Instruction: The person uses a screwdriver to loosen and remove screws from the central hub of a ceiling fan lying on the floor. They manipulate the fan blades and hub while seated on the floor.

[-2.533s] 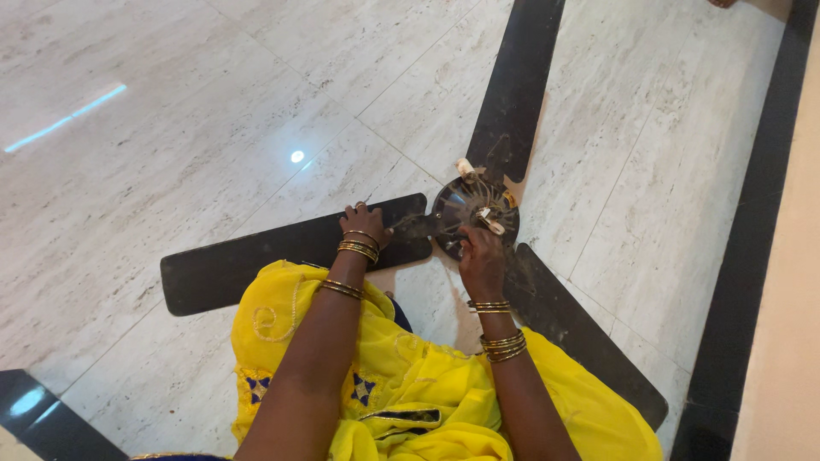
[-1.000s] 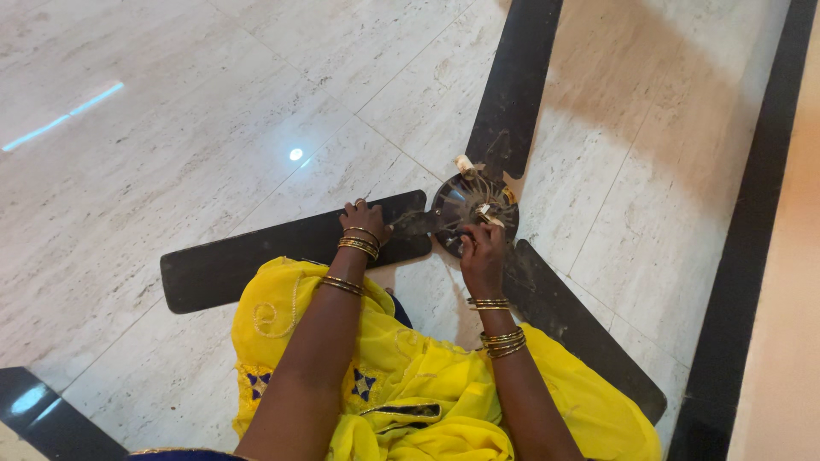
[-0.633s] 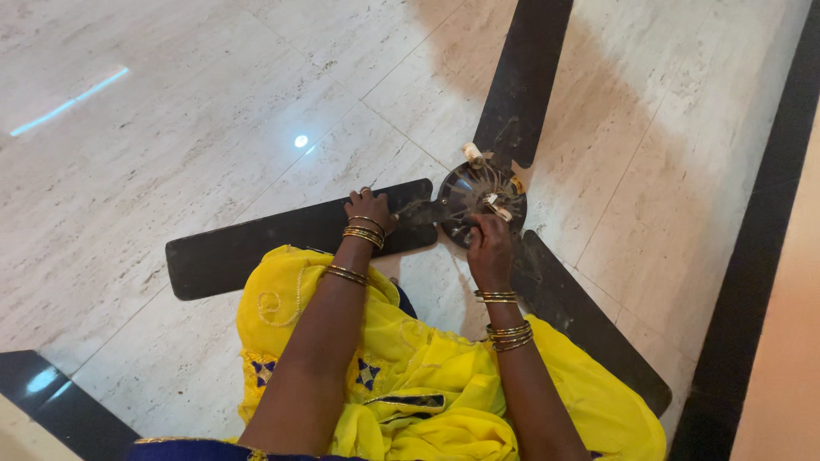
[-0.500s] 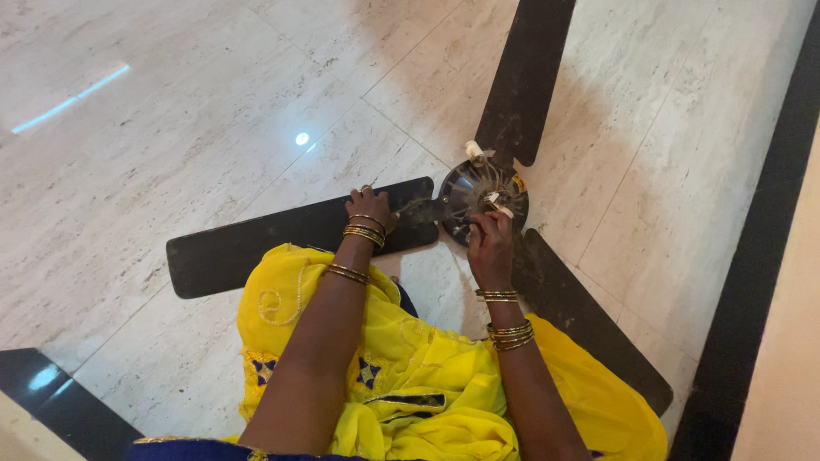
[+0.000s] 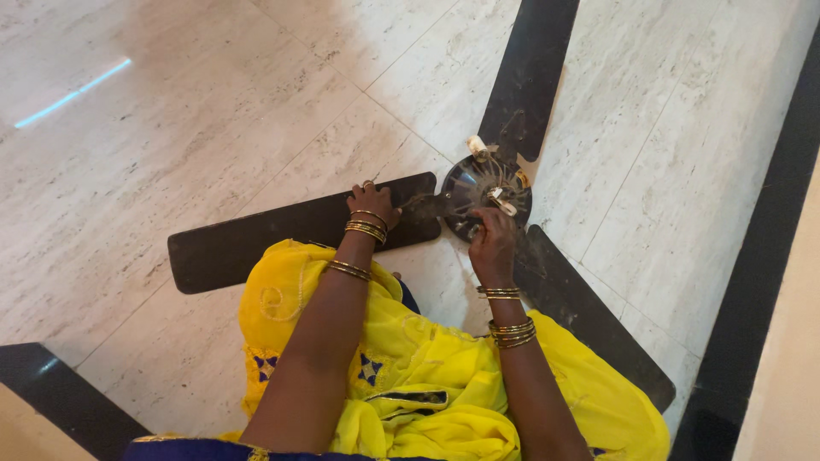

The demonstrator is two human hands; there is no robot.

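— So what does the head view show?
— Barely a shift since a moment ago: left hand (image 5: 372, 205) still pressed flat, open, on the ceiling fan's blade (image 5: 282, 235); right hand (image 5: 492, 243) stays pinched at the motor hub (image 5: 487, 189) on the marble floor (image 5: 171, 145); what it pinches is unclear

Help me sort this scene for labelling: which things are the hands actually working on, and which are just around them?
In hand:
- left hand pressing on the near fan blade
- right hand at the round metal fan hub
- small pale cylinder at the hub's edge; what it is cannot be told

Just around:
- marble floor
- dark floor border
- yellow garment
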